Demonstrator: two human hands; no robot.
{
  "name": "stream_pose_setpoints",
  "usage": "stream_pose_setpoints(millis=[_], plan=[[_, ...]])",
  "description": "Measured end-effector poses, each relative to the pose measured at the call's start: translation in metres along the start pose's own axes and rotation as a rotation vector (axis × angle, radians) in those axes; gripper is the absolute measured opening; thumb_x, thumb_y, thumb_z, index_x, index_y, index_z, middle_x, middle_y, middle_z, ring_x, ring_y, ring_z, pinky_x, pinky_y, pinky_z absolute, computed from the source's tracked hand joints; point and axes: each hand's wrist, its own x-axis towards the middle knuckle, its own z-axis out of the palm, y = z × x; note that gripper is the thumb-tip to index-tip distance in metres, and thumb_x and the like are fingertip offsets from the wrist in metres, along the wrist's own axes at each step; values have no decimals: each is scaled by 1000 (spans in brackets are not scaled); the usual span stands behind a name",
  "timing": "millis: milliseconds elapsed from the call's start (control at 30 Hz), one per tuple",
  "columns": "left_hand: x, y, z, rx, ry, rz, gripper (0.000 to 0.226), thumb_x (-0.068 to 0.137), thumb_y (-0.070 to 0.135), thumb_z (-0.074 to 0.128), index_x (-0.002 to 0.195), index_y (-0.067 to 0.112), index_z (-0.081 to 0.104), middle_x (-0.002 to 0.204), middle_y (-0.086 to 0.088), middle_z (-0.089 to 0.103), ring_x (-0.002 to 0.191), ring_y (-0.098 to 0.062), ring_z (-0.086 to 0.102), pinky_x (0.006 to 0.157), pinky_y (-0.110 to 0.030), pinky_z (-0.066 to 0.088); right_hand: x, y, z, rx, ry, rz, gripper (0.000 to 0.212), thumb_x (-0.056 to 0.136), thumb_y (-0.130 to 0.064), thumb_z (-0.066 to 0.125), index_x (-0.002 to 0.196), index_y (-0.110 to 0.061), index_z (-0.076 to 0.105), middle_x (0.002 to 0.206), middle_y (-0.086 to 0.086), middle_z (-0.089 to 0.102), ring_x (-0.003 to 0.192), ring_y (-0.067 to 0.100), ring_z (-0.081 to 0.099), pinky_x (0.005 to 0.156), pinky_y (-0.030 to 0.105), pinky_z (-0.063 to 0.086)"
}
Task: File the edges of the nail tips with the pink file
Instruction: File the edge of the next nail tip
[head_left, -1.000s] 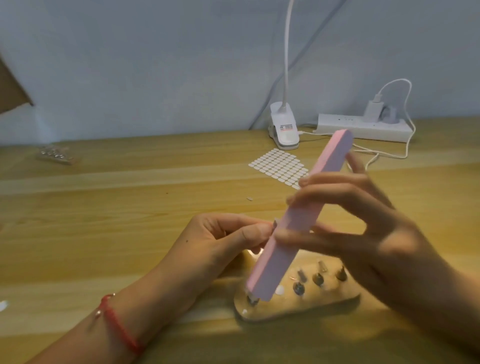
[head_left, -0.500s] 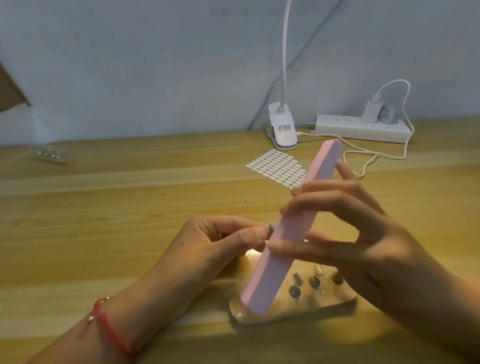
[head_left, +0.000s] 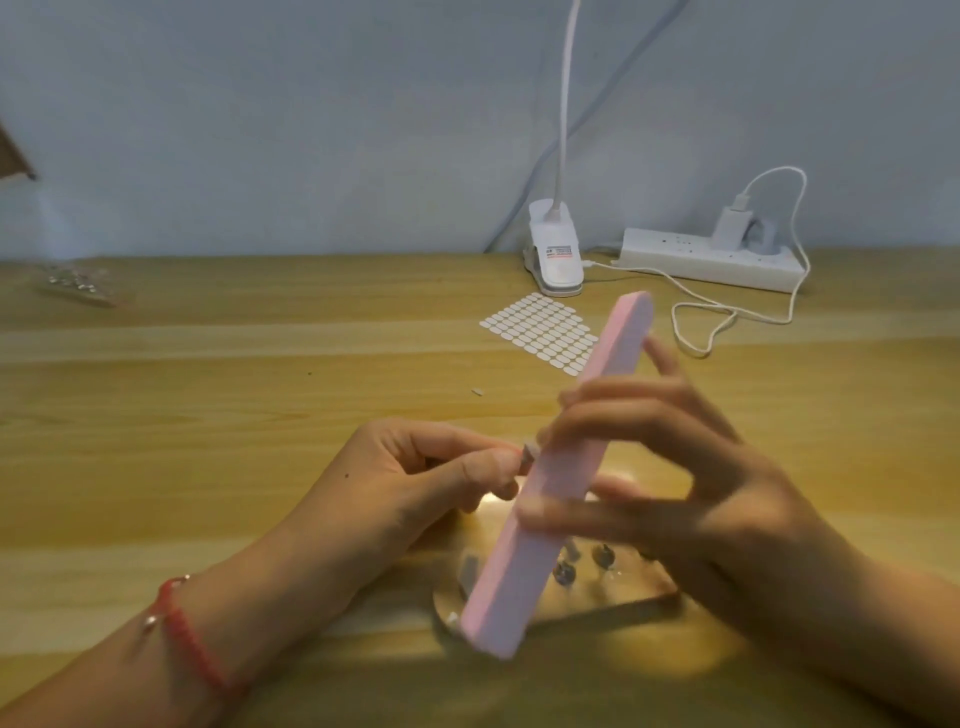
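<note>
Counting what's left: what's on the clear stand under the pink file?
On the clear stand, two dark pegs show right of the pink file and one pale tip left of it. The file and right hand cover the rest.

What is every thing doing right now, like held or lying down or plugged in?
left hand, pinches the nail tip
nail tip, against the pink file
pink file, tilted, held by right hand
charger, plugged into the power strip
sticker sheet, flat on the table
</note>
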Motion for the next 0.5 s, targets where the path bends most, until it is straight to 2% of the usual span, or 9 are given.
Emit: stream_pose_setpoints(millis=[67,133,200,267,400,500], plan=[[0,-3,-1,12,12,16,25,62,43,71,70,21,78,59,7,61,63,-10,51,60,-14,41,2,5,-5,54,-8,40,36,90,-1,53,116,-24,63,119,8,60,122,22,50,107,60,34],[0,-3,-2,24,20,16,21,63,41,73,70,21,78,59,6,63,66,-14,52,61,-13,43,5,12,-13,96,26,145,40,89,7,51,118,-19,61,120,11,57,120,25,49,99,55,41],[0,-1,-1,2,7,4,10,67,29,75,68,20,78,61,4,66,64,-14,53,60,-13,45,4,6,-7,63,14,101,38,90,3,49,116,-22,63,120,11,59,121,23,49,104,60,36],[-1,0,0,-24,-2,3,12,69,26,69,67,19,77,61,1,67,60,-11,53,57,-13,45,2,-1,-2,38,-15,31,36,92,-4,49,116,-28,63,119,7,60,123,22,50,111,62,27],[-2,-1,-1,16,18,4,12,67,31,71,65,20,77,80,-17,72,67,-15,55,60,-11,45,6,9,-15,36,27,158,42,91,7,49,118,-23,61,121,10,58,121,27,50,104,56,37],[-2,-2,-1,-21,3,15,26,60,38,73,73,16,79,72,-8,72,65,-16,56,60,-16,47,3,-5,-2,-6,-12,-3,33,92,-6,55,114,-28,66,116,10,63,121,26,53,109,65,28]])
